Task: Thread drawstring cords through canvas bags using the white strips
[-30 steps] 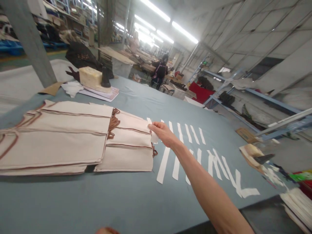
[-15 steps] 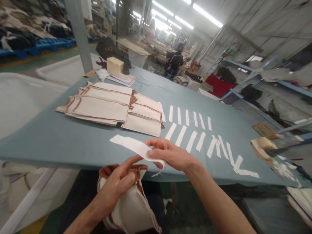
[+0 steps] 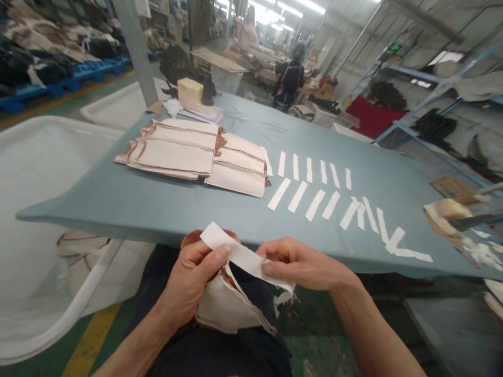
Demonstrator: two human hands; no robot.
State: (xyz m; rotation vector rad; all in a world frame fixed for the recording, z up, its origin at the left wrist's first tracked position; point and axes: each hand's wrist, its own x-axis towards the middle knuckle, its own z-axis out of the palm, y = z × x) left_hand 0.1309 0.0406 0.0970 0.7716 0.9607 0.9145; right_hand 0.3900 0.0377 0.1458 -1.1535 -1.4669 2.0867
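Note:
My left hand [image 3: 196,272] is closed, its thumb pressing one end of a white fabric strip [image 3: 245,260] against the edge of a cream cloth bag [image 3: 230,306] with brown trim. The bag hangs over my lap below the table edge. My right hand [image 3: 301,262] pinches the same strip nearer its other end, where loose threads trail from the frayed tip. Between the two hands the strip slants down to the right. Part of the bag's brown-trimmed opening is hidden behind my left fingers and the strip.
On the blue-green table [image 3: 157,212] lie stacked cream bags [image 3: 176,154] and several white strips [image 3: 314,204] in two rows. A yellowish block [image 3: 190,93] sits at the far left. A white bin [image 3: 39,152] stands left of the table. A person [image 3: 290,78] is in the background.
My left hand has come up onto the strip and now grips its end with the bag. The right hand has shifted right along it. The camera view has tilted down.

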